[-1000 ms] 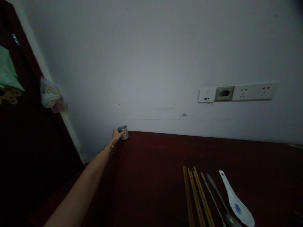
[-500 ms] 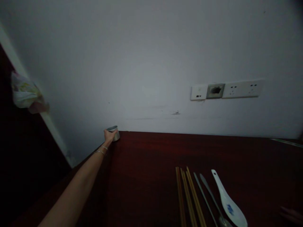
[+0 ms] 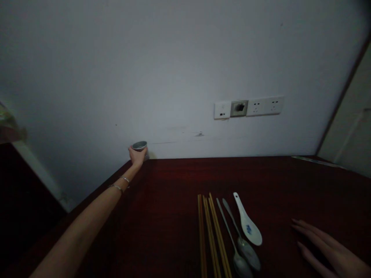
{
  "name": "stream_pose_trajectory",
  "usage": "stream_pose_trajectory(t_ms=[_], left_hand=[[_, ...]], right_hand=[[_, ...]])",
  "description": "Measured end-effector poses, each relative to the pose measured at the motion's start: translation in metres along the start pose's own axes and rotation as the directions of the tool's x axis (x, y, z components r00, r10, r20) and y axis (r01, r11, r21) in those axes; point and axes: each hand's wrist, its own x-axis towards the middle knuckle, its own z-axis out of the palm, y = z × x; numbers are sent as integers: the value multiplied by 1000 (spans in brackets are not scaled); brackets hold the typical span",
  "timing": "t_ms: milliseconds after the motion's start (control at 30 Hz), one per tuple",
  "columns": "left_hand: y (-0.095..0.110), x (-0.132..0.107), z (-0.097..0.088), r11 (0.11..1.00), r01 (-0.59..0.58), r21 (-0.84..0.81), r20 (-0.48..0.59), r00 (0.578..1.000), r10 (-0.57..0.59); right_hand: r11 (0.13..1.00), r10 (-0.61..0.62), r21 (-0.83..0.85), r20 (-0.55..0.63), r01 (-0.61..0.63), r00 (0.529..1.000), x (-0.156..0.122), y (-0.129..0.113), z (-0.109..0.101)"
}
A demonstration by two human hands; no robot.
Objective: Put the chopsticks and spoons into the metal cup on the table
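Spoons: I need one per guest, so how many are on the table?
3. One metal spoon lies right of the chopsticks, a second metal spoon beside it, and the white spoon rightmost. None looks hidden.

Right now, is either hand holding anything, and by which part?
The left hand grips the metal cup by its side; the right hand lies flat on the table, empty.

The room was dim, and a plain white painted wall [image 3: 174,58] rose behind a dark red wooden table [image 3: 179,216], with a row of white plastic wall sockets [image 3: 248,108] above its far edge and a pale door panel [image 3: 352,127] at the right.
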Motion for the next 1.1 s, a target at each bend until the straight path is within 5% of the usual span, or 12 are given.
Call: stream_pose_trajectory(t_ms=[233, 400, 633, 833, 1100], left_hand=[[102, -101, 23, 905, -116, -410, 254, 938, 235], [140, -186, 23, 772, -92, -629, 358, 847, 393], [151, -243, 30, 747, 21, -665, 508, 746, 431], [147, -255, 41, 726, 141, -672, 557, 743, 371], [144, -262, 43, 702, 165, -693, 581, 704, 409]], right_hand=[[994, 9, -105, 99, 1, 995, 11, -32, -27], [992, 27, -129, 119, -11, 993, 17, -49, -36], [995, 44, -99, 123, -32, 991, 18, -57, -43], [996, 44, -84, 134, -33, 990, 18, -57, -45], [998, 24, -59, 98, -19, 995, 17, -54, -43]])
